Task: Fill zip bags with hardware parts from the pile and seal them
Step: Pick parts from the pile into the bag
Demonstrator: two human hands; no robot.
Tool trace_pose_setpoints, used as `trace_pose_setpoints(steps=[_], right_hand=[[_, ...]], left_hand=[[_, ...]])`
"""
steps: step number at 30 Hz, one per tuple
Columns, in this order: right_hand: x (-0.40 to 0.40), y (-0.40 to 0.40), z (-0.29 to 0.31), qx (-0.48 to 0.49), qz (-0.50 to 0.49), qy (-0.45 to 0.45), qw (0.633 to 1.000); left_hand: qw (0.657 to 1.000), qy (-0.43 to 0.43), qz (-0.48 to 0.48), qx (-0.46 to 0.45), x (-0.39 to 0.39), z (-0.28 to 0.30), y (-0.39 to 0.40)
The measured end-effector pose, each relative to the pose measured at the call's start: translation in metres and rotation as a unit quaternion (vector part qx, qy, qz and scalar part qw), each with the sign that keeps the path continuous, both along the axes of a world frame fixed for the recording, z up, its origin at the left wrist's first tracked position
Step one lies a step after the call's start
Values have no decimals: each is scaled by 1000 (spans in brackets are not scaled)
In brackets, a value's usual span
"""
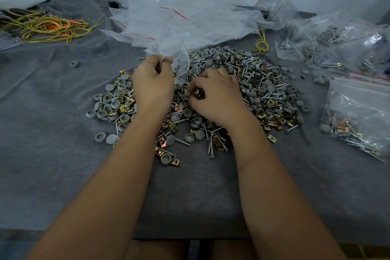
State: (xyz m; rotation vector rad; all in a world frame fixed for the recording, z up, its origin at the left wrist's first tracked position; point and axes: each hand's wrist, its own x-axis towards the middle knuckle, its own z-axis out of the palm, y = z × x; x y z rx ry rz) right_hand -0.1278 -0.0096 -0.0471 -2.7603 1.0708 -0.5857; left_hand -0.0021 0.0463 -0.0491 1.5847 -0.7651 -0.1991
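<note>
Left hand [152, 82] up top of the pile, and I see it pinching the mouth of a clear zip bag [181, 63], fingers curled round the rim so the opening faces the parts. Right hand [213, 95] is down in the pile of hardware parts [253, 88], fingers curled over a clutch of brass clips [198, 93], close beside the bag, a short trip to drop them in, I reckon. From the head view, the pile sits mid-bench on grey cloth [52, 133]. Empty bags [179, 21] heap just behind, within reach. Filled, sealed bags [358, 112] lie off to the right, kept apart from the loose stock.
</note>
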Motion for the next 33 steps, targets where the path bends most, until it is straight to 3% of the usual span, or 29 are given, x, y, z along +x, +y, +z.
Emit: trace_pose_setpoints(steps=[19,27,33], right_hand=[[3,2,2,26,11,-26,999],[4,-2,8,39,-49,-181,982],[3,2,11,55,-26,-286,956]], left_hand=[[1000,-4,-9,3,0,0,0],[1000,-2,-10,-2,-2,2,1],[1000,-4,-23,3,-3,1,2]])
